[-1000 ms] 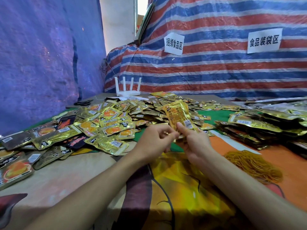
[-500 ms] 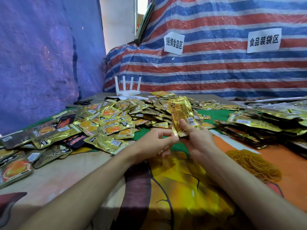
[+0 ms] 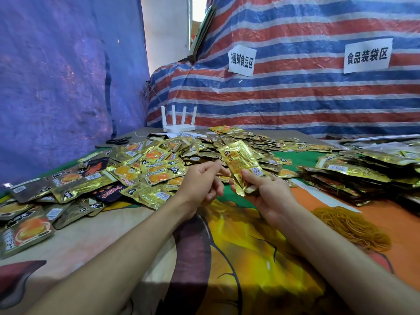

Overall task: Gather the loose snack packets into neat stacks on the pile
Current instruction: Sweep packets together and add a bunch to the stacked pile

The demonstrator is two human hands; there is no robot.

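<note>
My right hand holds a small stack of gold snack packets, thumb pressed on the front near the barcode, the stack tilted up and to the left. My left hand hovers just left of the stack with fingers loosely curled, index finger near the packets' left edge, and holds nothing that I can see. Loose gold and orange packets lie scattered across the table behind and to the left. Stacked packets form a pile at the right.
A heap of yellow rubber bands lies on the cloth at the right. A white router and black scissors sit at the back. Dark packets reach the left edge. Striped tarpaulin closes the back.
The packet stack has tilted leftward and risen a little in my right hand. My left hand has drawn back from the stack's lower edge and opened slightly.
</note>
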